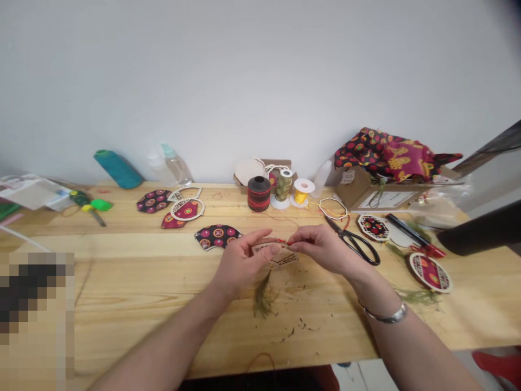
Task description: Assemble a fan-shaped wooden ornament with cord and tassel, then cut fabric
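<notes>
My left hand (242, 259) and my right hand (321, 247) meet above the middle of the wooden table (134, 282). Between them is a small fan-shaped wooden ornament (279, 255) with a red cord (282, 240) at its top and an olive-green tassel (264, 296) hanging from its bottom. The left thumb and fingers pinch the ornament's left side. The right thumb and forefinger pinch the red cord at the top. A silver bracelet (386, 316) is on my right wrist.
Black scissors (355, 243) lie right of my hands. Thread spools (259, 193) stand at the back centre, a teal spool (118, 169) at back left. Fabric fan pieces (217, 235), finished ornaments (430, 271) and a cardboard box with patterned fabric (391, 155) surround them. Thread snippets litter the front.
</notes>
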### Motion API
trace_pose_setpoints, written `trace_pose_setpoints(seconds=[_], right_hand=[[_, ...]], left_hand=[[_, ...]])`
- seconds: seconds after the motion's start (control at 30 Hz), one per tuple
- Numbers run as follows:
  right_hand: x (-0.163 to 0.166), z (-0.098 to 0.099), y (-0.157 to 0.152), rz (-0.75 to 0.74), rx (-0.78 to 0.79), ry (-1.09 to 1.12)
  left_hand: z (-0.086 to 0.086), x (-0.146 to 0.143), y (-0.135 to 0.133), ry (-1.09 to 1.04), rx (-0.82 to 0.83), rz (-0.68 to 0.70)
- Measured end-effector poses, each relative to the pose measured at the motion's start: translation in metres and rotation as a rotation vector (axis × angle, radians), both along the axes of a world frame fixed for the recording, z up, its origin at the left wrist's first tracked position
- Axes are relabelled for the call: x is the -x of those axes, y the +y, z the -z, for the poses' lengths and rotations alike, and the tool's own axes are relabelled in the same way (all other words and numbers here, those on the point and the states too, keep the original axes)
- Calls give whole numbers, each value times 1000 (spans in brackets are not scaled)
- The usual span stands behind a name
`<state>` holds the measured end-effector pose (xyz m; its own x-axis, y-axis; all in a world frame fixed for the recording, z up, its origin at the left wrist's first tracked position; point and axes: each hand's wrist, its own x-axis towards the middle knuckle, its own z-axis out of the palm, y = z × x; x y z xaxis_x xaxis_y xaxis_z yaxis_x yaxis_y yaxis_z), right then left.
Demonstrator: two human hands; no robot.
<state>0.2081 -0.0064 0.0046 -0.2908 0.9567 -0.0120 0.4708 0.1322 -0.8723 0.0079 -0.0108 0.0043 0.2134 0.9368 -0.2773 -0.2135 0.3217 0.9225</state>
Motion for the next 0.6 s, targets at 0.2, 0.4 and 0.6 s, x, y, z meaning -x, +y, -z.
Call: trace_pose_setpoints(seconds=[0.2, 0.4, 0.6], right_hand=[[5, -5, -4, -19, -86, -94], [1, 5, 1, 19, -25, -29], [3, 5, 4, 113, 76, 97]], left_hand=[[2, -2, -1, 161, -22, 111], [10, 0, 1, -29, 50, 136], [7, -2, 2, -183, 215, 121]])
